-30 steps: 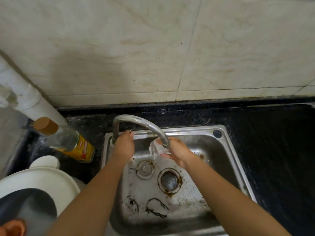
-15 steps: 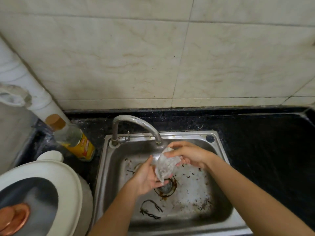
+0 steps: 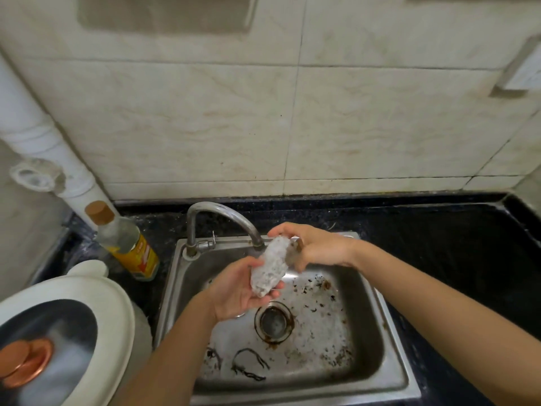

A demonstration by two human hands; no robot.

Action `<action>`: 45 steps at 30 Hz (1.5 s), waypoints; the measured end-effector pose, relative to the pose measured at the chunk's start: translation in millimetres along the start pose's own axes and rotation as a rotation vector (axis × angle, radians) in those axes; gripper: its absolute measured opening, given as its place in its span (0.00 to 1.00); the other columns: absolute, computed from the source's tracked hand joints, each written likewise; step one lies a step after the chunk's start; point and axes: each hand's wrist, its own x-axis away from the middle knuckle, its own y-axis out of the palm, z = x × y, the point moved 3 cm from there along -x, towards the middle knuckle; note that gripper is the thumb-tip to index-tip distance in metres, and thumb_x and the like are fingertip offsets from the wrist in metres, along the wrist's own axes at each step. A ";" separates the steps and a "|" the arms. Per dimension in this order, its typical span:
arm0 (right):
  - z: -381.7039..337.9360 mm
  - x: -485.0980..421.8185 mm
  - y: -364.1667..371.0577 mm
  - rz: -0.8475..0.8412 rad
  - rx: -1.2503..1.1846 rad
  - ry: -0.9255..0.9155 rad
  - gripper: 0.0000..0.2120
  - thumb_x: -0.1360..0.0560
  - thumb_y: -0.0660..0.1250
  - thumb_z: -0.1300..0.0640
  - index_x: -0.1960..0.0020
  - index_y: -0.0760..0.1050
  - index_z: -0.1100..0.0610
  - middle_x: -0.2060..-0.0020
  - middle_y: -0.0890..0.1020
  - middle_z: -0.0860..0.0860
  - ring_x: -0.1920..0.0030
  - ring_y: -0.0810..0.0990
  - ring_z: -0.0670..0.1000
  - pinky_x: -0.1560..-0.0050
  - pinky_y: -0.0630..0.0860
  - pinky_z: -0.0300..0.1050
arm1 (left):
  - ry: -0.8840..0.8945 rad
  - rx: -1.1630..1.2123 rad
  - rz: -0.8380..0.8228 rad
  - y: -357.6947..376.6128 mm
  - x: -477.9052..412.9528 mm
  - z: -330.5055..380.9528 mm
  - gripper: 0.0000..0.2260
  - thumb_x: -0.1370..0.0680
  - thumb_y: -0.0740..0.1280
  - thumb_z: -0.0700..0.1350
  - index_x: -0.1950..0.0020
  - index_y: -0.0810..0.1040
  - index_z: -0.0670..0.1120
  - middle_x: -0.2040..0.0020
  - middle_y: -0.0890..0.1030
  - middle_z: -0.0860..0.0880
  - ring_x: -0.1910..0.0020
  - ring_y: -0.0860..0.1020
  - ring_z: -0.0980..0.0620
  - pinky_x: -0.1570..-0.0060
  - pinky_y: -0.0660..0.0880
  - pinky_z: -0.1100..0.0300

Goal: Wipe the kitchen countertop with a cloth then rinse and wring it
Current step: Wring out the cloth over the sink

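cloth [image 3: 270,268] newly rolled, axis diagonal

Pale wet cloth [image 3: 270,266], bunched into a roll, above sink [image 3: 389,341].

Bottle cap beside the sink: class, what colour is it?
Brown, on the clear glass bottle's cap, seen best in the head view.

sink [image 3: 389,373]: set in the countertop [image 3: 439,230] before us | tap [image 3: 222,213]: behind its basin | bottle [image 3: 128,244]: left of sink, on countertop | cooker [image 3: 73,332]: nearer us, left | cloth [image 3: 270,266]: between our two hands, over the basin
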 end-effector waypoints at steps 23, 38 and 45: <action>-68.7 4.6 -19.9 0.380 1.487 -0.902 0.06 0.31 0.69 0.66 0.55 0.75 0.60 0.65 0.76 0.53 0.67 0.73 0.52 0.68 0.70 0.43 | 0.009 -0.487 -0.145 57.4 18.5 44.1 0.11 0.26 0.69 0.46 0.67 0.72 0.51 0.73 0.68 0.54 0.78 0.62 0.60 0.80 0.57 0.71; -69.3 0.2 -7.7 0.216 0.158 -0.133 0.16 0.24 0.64 0.60 0.70 0.69 0.58 0.78 0.67 0.49 0.79 0.62 0.45 0.76 0.60 0.40 | 0.685 -2.450 0.677 64.7 36.4 124.8 0.12 0.18 0.52 0.53 0.53 0.68 0.47 0.61 0.77 0.50 0.68 0.72 0.50 0.67 0.68 0.57; -45.9 -2.2 45.8 0.045 -0.681 0.128 0.22 0.24 0.61 0.63 0.74 0.61 0.51 0.78 0.61 0.48 0.79 0.55 0.47 0.75 0.50 0.42 | 1.197 -2.449 0.773 46.4 24.9 117.1 0.17 0.23 0.55 0.49 0.71 0.68 0.49 0.81 0.69 0.53 0.85 0.68 0.52 0.74 0.42 0.65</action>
